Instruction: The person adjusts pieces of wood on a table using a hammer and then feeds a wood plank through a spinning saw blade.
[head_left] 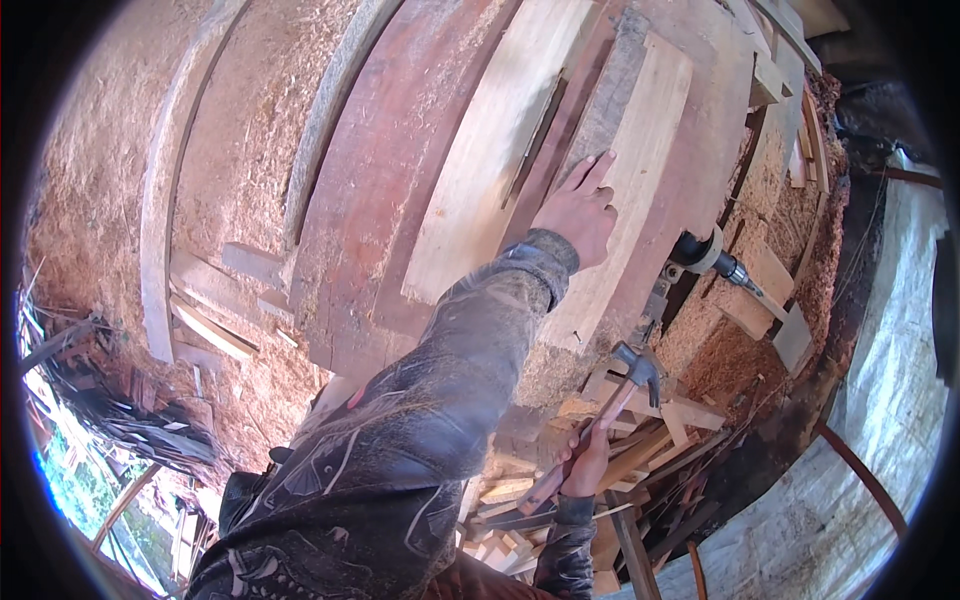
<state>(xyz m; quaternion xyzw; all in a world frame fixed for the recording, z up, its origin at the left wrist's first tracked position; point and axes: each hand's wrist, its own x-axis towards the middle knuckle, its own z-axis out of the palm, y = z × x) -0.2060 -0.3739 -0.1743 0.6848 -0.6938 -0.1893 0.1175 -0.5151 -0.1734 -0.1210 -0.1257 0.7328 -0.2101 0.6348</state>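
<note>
Two hands are at the worktop (705, 120), and a small nail (576, 336) stands up from the near end of a narrow pale board (640, 130), near the worktop's front right corner. From the right hand (588, 462), which is much the nearer to it, the nail lies forward, past the worktop's front edge. The board's long axis runs from that front edge toward the far edge, slanting a little right.

The right hand is closed around the handle of a hammer (612, 402); the handle slants forward and right, and its head is apart from the nail, just right of it and nearer the person. The left hand (580, 222) lies palm down over the board, part open, with two fingers stretched toward the far edge at the seam with a grey strip (605, 100). A power tool (690, 250) sits by the worktop's right edge.
</note>
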